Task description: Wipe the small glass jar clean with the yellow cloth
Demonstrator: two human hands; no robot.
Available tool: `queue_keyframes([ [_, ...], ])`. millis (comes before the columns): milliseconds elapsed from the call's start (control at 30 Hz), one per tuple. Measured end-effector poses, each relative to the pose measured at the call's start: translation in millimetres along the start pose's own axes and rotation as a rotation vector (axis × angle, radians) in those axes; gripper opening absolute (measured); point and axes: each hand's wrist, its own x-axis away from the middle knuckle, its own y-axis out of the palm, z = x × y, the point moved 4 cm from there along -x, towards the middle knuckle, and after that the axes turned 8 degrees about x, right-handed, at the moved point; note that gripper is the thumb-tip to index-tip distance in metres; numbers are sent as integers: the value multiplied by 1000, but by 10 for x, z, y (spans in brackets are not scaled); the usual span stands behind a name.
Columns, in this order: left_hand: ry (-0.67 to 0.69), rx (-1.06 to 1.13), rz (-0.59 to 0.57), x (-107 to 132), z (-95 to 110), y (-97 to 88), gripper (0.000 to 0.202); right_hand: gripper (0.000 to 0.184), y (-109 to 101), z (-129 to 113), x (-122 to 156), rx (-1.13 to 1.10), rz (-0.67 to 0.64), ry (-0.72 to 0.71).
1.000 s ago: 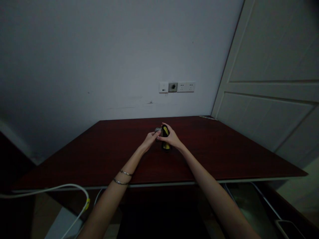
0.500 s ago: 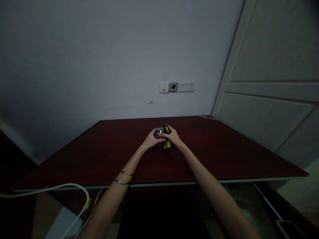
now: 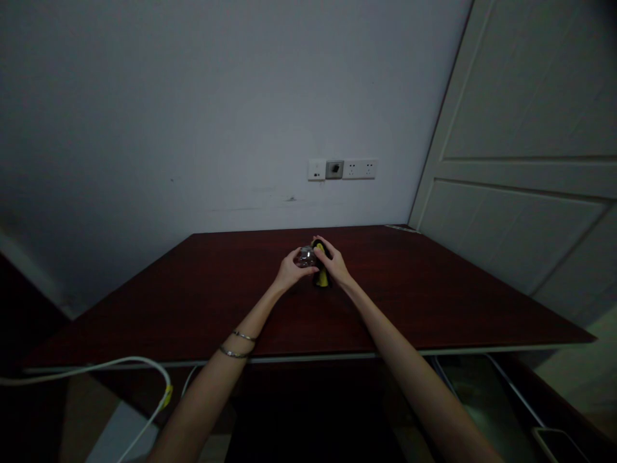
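Observation:
My left hand (image 3: 290, 272) is wrapped round a small, shiny, rounded see-through object (image 3: 307, 257) that looks like glass; its exact kind cannot be made out. Against its right side, my right hand (image 3: 336, 262) grips a black and yellow cloth (image 3: 322, 275), with the thumb towards the shiny object. The cloth's lower end hangs down below the fingers. Both hands are close together over the middle of the dark red table (image 3: 216, 283). Parts of both held things are hidden behind the fingers.
A wall with sockets (image 3: 360, 169) rises behind the table, and a pale panelled door (image 3: 520, 167) stands at the right. A white cable (image 3: 139, 360) loops over the front left edge. A phone-like object (image 3: 559, 445) lies low at the right.
My right hand and the cloth have shifted slightly left and up. Its thumb has drawn back from the front of the shiny object, which now shows more.

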Motion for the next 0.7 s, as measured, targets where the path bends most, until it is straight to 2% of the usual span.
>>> queue_keyframes([
  [100,39,-71,13,35,30,18,79,45,-4,-68,5,26,37,-61],
  [200,85,-108,5,53,32,30,81,41,-2,-130,31,24,66,-102],
  [400,161,-223,43,49,28,-11,80,30,25,-219,80,76,51,-228],
  [567,282,-390,17,81,121,1,78,24,-21,-131,-20,171,149,-231],
  [700,311,-434,22,81,131,-12,82,25,-27,-119,-46,184,115,-210],
])
